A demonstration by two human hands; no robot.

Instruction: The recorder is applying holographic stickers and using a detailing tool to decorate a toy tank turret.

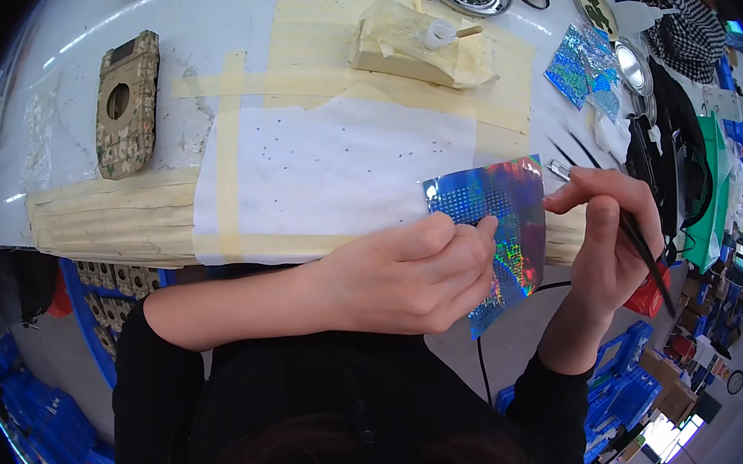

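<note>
Left hand (416, 277): fingers pinching iridescent sheet (520, 209). Right of sheet: right hand (605, 245), fingers holding black tweezers (649, 261).

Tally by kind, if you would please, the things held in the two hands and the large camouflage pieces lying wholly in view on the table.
Shiny sheet, left hand: 1
Tweezers, right hand: 1
Camouflage piece: 1
Total: 3

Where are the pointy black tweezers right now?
The tweezers are in the person's right hand, on the right side of the head view, just right of the shiny sheet the left hand holds.
</note>
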